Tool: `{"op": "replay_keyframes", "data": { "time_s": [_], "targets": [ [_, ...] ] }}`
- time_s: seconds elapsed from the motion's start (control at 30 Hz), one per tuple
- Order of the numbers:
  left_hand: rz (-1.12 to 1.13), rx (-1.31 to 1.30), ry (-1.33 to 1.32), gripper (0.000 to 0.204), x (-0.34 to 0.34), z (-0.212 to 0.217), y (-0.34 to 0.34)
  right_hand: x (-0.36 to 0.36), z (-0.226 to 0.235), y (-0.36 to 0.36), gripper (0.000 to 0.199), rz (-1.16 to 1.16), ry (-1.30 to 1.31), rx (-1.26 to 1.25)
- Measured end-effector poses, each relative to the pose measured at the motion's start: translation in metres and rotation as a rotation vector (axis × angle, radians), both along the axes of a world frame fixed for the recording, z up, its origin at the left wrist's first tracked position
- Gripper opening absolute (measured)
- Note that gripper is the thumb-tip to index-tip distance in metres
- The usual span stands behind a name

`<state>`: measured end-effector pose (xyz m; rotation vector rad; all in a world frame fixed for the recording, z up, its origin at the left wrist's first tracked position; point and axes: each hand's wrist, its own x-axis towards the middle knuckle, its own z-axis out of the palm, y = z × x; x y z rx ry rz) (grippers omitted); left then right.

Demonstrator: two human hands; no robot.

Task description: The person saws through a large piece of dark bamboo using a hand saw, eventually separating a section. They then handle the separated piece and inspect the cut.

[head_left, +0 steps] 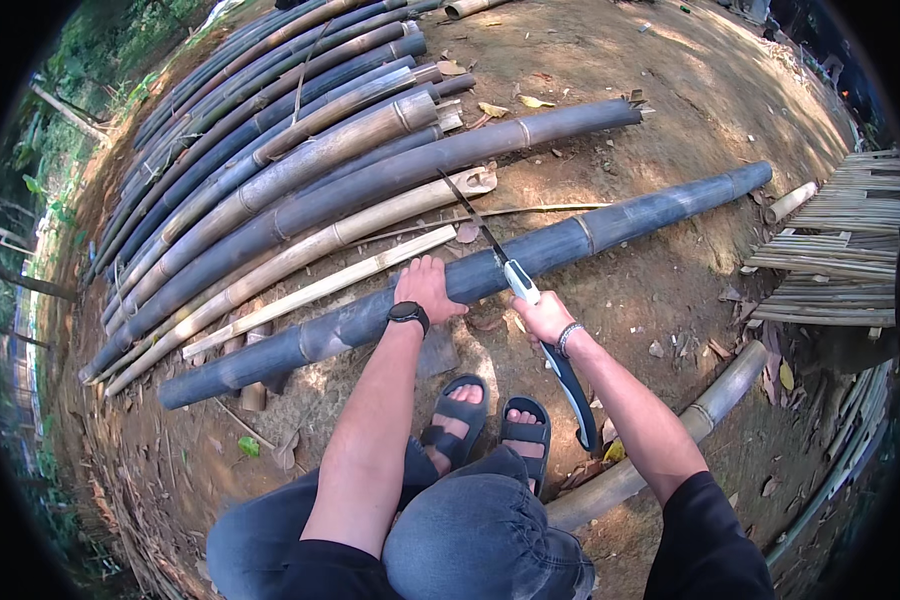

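Note:
A long dark bamboo pole (630, 220) lies slantwise before me, from near left to far right. My left hand (427, 288) grips it from above, fingers over its far side and thumb spread to the right. Just right of that, my right hand (545, 318) is closed round the white and black handle of a pruning saw (513, 272). The saw's dark, narrow blade lies across the pole and points away to the far left. The handle's curved end reaches back toward my right foot. Whether the teeth have cut into the bamboo cannot be made out.
Many bamboo poles (340, 150) are piled at the far left. A pale split strip (320, 290) lies between pile and dark pole. Another bamboo pole (710, 405) lies near my right forearm. A slatted bamboo frame (830, 260) stands at right. My sandalled feet (460, 415) are close behind the pole.

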<state>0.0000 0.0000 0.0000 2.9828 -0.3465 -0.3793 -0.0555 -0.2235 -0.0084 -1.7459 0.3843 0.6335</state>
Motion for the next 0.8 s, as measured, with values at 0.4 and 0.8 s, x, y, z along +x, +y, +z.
{"op": "replay_keyframes", "data": {
  "time_s": [0.4, 0.8],
  "targets": [
    [-0.007, -0.033, -0.115, 0.071, -0.011, -0.006, 0.003, -0.070, -0.033, -0.004, 0.039, -0.063, -0.199, -0.258],
    [0.017, -0.104, 0.005, 0.069, -0.009, -0.002, 0.003, -0.071, -0.011, -0.009, 0.031, -0.035, -0.020, -0.310]
  ]
}}
